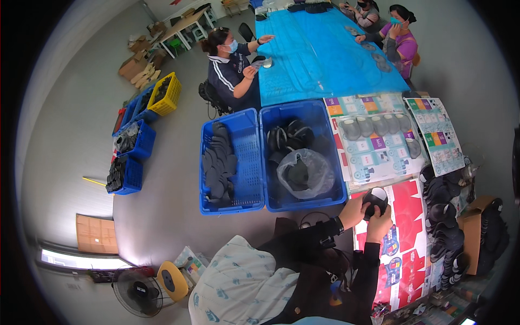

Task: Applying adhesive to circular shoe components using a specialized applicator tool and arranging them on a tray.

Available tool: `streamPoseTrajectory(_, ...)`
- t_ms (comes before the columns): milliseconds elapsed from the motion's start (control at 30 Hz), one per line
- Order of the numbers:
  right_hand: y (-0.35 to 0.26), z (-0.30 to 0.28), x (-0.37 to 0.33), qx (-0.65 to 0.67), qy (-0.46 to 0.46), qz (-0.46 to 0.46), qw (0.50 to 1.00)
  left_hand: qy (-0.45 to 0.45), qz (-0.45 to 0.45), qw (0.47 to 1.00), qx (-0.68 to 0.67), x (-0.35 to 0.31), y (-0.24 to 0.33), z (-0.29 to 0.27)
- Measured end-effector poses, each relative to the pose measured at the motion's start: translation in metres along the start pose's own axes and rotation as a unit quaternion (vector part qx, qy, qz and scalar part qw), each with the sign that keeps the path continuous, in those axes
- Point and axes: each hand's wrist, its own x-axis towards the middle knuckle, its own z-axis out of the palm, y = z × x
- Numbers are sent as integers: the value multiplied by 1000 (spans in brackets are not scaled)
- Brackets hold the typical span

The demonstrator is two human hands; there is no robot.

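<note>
Both my hands grip a black rounded, cupped piece [374, 201] with a white patch at its top edge; its exact kind cannot be made out. My left hand [352, 213] closes on its left side, and my right hand [379, 224] holds it from below and the right. They are above a red and white printed sheet [405, 216] on the worktop. Beyond them, a row of grey rounded pieces [380, 125] lies on a printed board [374, 169], with one more grey piece [413, 148] lower at its right.
Left of the worktop stand two blue crates, one with dark flat pieces [203, 187] and one with black pieces and a plastic bag [340, 189]. Black stacked pieces [441, 216] and a cardboard box [472, 238] line the right. People sit around a blue-covered table [309, 59].
</note>
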Motion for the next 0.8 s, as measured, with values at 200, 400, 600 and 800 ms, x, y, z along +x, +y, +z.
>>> streamPoseTrajectory(200,-15,-31,4,11,-39,17,999,79,38,996,24,-16,14,22)
streamPoseTrajectory(400,-9,-53,-4,23,-35,20,999,108,32,992,63,-30,33,35)
streamPoseTrajectory(600,0,-68,-7,35,-6,3,999,68,6,993,96,-36,42,45)
streamPoseTrajectory(800,10,-76,-16,42,13,-6,999,44,10,995,86,-44,44,52)
